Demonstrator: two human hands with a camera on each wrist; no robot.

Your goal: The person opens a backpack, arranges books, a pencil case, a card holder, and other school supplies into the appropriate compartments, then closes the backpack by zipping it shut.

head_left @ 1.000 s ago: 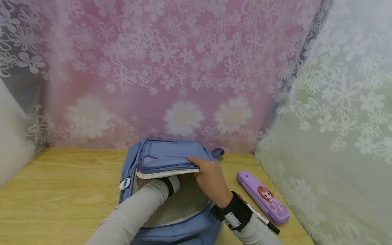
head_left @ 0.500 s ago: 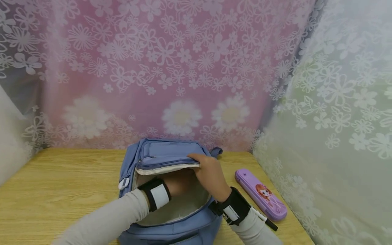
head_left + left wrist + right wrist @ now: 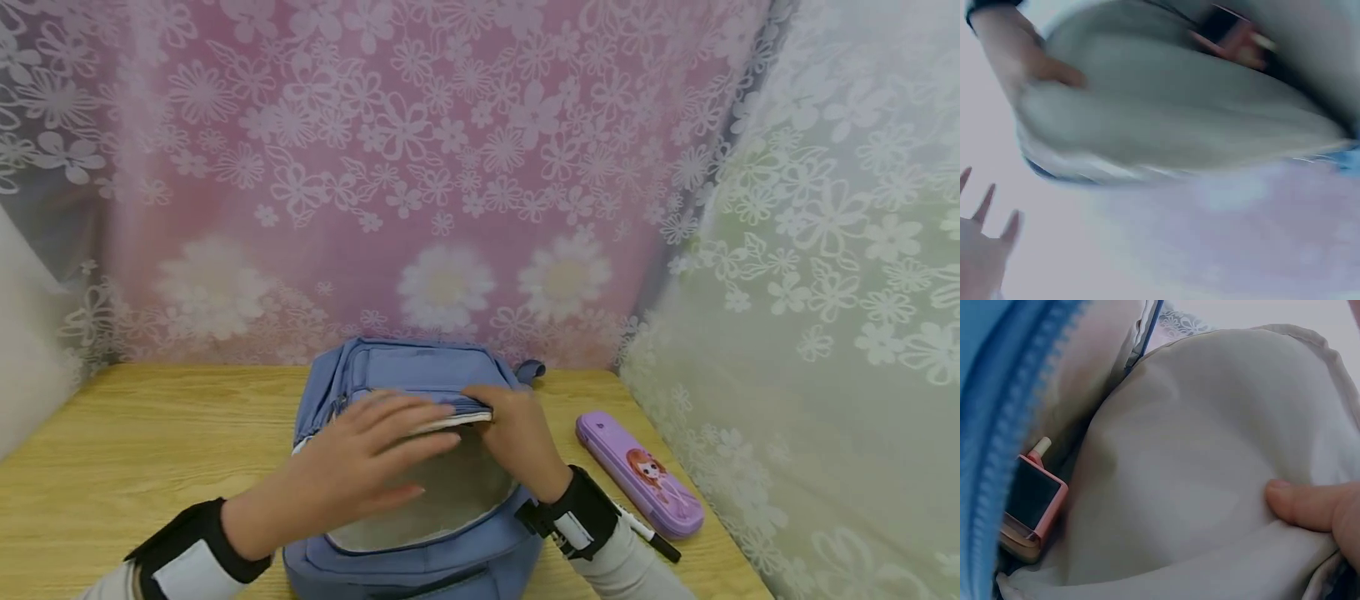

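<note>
A blue backpack (image 3: 442, 567) lies on the table with its main compartment unzipped, showing a pale lining (image 3: 1191, 456). My right hand (image 3: 521, 437) holds up the edge of its front flap (image 3: 427, 365), thumb on the lining side. Over the left part of the opening, my left hand (image 3: 360, 467) has its fingers extended and slightly spread, holding nothing. Deep inside the bag sits a pink-framed object (image 3: 1034, 497) with a dark, screen-like face and a small cream-tipped piece on top. The left wrist view is blurred.
To the right of the backpack lie a purple pencil case (image 3: 637, 475) with a cartoon girl on it and a white marker with a black cap (image 3: 663, 547), partly behind the right wrist. Flower-patterned curtains (image 3: 465, 167) stand behind the wooden table (image 3: 172, 450) and along its right side.
My left hand has come out of the backpack toward the lower left, its fingers now in sight. The right hand keeps holding the flap, almost unmoved.
</note>
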